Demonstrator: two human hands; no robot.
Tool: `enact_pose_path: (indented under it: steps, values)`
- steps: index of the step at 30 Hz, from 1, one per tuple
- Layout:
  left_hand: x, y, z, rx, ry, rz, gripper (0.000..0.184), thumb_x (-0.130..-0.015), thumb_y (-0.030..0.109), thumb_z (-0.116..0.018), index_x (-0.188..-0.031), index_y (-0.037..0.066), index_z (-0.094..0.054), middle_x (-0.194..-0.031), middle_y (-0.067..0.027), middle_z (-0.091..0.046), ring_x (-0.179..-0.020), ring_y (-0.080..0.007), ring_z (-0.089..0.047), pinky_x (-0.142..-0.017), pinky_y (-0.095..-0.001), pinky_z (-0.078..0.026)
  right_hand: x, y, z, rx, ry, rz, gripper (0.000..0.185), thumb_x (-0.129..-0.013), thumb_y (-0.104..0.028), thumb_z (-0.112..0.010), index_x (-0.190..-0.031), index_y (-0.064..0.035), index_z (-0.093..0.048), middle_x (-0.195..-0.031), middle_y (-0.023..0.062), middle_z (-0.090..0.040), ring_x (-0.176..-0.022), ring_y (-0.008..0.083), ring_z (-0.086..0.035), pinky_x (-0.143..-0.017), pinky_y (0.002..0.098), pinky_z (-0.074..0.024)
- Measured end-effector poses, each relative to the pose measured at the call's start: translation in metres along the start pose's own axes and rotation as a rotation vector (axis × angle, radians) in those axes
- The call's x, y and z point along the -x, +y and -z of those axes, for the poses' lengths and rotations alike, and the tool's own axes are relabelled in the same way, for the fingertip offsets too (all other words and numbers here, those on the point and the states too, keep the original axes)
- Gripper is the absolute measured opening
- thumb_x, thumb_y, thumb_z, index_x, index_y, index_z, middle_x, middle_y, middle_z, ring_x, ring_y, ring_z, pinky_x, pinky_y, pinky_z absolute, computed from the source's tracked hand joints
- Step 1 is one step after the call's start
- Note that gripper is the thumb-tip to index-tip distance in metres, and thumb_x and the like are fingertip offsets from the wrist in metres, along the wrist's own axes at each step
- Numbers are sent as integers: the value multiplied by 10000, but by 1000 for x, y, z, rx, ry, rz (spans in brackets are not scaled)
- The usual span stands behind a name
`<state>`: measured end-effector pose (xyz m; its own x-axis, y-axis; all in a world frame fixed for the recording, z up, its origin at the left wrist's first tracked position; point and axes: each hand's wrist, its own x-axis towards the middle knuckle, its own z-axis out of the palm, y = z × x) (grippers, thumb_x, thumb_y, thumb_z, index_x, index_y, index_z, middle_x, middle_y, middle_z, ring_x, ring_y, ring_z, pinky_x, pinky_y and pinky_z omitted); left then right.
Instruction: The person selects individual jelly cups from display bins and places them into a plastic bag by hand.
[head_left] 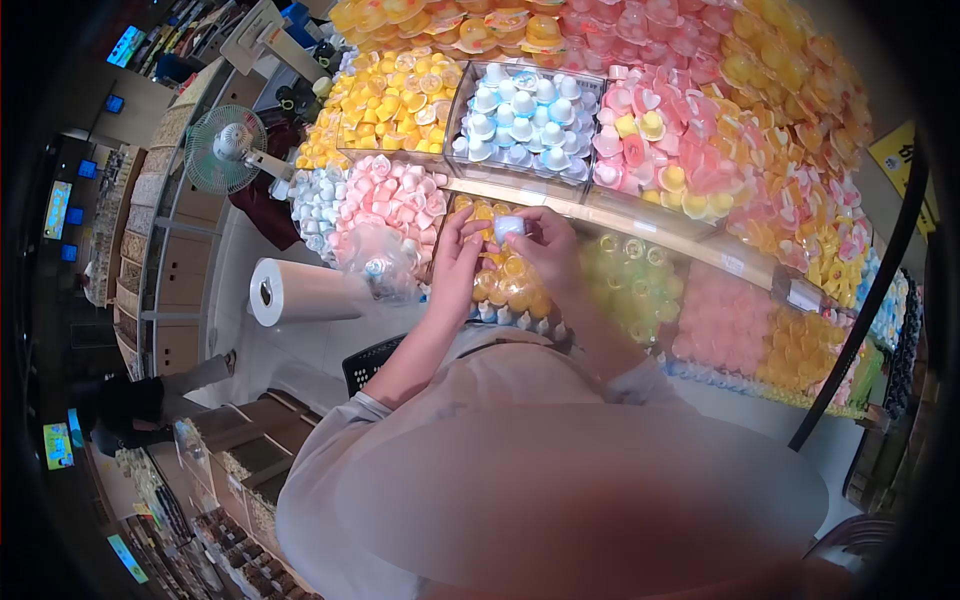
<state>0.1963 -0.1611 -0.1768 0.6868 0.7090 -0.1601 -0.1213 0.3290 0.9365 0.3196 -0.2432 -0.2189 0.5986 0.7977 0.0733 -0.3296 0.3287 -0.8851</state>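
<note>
In front of the shelf, my right hand [550, 248] pinches a small pale lilac-white jelly cup [509, 227] between thumb and fingers. Just left of it, my left hand [460, 248] is raised with its fingers apart and slightly bent, holding nothing that I can see. Its fingertips are close to the cup; whether they touch it I cannot tell. Below both hands lie orange-yellow jelly cups [512, 284]. Beyond them, a clear bin [470, 150] holds several white and blue cups. Pink cups [392, 198] are heaped to the left of my left hand.
A large roll of plastic bags [310, 292] stands at left, with a clear bag [385, 265] beside it. Yellow cups [395, 95] and pink cups [660, 130] flank the clear bin. A green fan [228, 148] is farther left. A black pole [862, 310] slants at right.
</note>
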Motion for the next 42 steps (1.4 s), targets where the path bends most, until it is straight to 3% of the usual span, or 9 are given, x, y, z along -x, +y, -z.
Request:
enact_pose_path:
  steps: [3,11,15,18,27,31,33,37,42]
  values:
    - [-4,-8,23,-73,67,20,368,-943,70,-492,-1305,58,-425,-1085,-62,-557,-828,-102,-572,-688,-227,-475,-15,-27,9,235,143,26,278,-815,-35,-679,-1074,-7,-581,-895,36,-637,-797,82,-602,-688,215,-477]
    - [11,-34,109,-256,240,-30,116,-948,98,-519,-1004,29,-593,-731,33,-540,-638,-29,-466,-577,-178,-371,-136,-42,92,541,404,286,364,-784,-71,-709,-1119,30,-608,-858,25,-626,-696,68,-548,-624,214,-458]
    - [16,-59,150,-284,299,-68,92,-932,64,-538,-954,23,-618,-722,61,-496,-618,-15,-400,-545,-167,-310,-208,-52,121,848,437,310,365,-740,-107,-716,-1083,-1,-652,-899,89,-682,-778,123,-627,-688,255,-503]
    - [18,-52,155,-297,300,-80,110,-937,90,-531,-952,34,-624,-730,34,-533,-664,-35,-464,-592,-180,-357,-248,-55,129,1000,425,283,375,-729,-143,-712,-1078,-12,-664,-940,122,-698,-853,174,-663,-739,292,-519]
    - [13,-42,168,-274,330,-73,92,-925,44,-527,-953,19,-612,-757,28,-531,-685,-43,-475,-616,-187,-377,-282,-52,129,1094,415,207,412,-720,-203,-720,-1077,-5,-665,-946,127,-697,-852,189,-664,-771,305,-513]
    - [12,-39,170,-268,300,-42,87,-923,16,-524,-954,13,-605,-790,27,-534,-715,-48,-483,-646,-189,-393,-302,-48,146,828,445,238,397,-755,-189,-687,-1106,-7,-652,-944,109,-686,-837,190,-649,-763,303,-513]
    - [11,-39,169,-268,300,-40,88,-922,16,-524,-955,12,-605,-789,26,-534,-715,-49,-486,-646,-190,-395,-305,-54,144,446,434,162,339,-859,-181,-588,-1121,35,-605,-986,102,-658,-874,189,-629,-777,288,-516]
    - [8,-39,169,-274,293,-31,94,-922,15,-523,-963,9,-607,-778,21,-534,-709,-52,-493,-645,-193,-401,-304,-69,130,392,437,126,292,-898,-209,-538,-1067,17,-615,-950,96,-655,-866,195,-625,-744,306,-527]
    - [4,-39,168,-258,270,-29,104,-921,15,-520,-972,5,-610,-770,17,-536,-703,-52,-495,-642,-190,-398,-320,-75,145,292,312,-237,238,-869,-242,-566,-992,-46,-621,-932,65,-639,-814,171,-602,-654,351,-514]
